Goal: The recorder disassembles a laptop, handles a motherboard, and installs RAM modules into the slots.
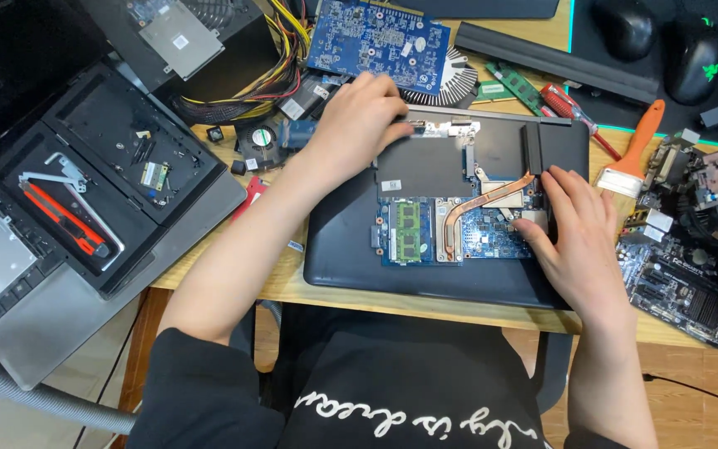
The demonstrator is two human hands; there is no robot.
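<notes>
Both hands [579, 241] flat on laptop [351, 249]

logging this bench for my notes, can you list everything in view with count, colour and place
laptop: 1, black, base opened, centre of the table
heat pipe: 1, copper, inside laptop
memory sticks: 2, green, inside laptop
graphics card: 1, blue, top centre
small fan: 1, black, left of left hand
second laptop: 1, grey and black, opened, far left
utility knife: 1, red, on second laptop
brush: 1, orange handle, right
screwdriver: 1, red, upper right
motherboard: 1, black, right edge
mice: 2, black, top right
left hand: on laptop's top edge
right hand: fingers at the blue board
</notes>
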